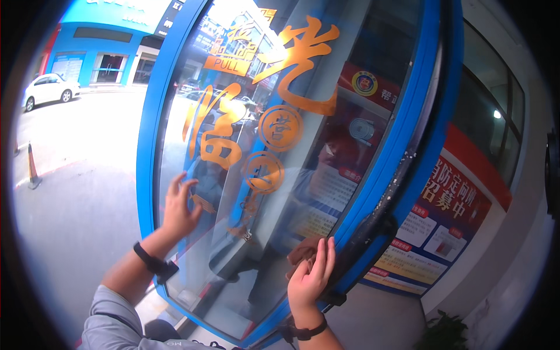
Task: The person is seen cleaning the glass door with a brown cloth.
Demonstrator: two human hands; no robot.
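A glass door [262, 183] in a blue frame [151, 131] fills the middle of the view, with orange characters and round emblems on its pane. Low on the right side of the pane, my right hand [311, 271] holds a bunched brown cloth [306, 250] against or close to the glass beside the frame. Over the left part of the pane my left hand [181, 205] is raised, its fingers apart and curved, holding nothing. Whether its fingertips touch the glass I cannot tell. Both wrists wear black bands. The glass reflects a person and the street.
A dark door handle [385, 227] runs along the right side of the frame. Beyond it are a red and blue poster [437, 227] and a green plant [444, 330]. At the left lies a bright street with a white car [51, 89] and a traffic cone [33, 168].
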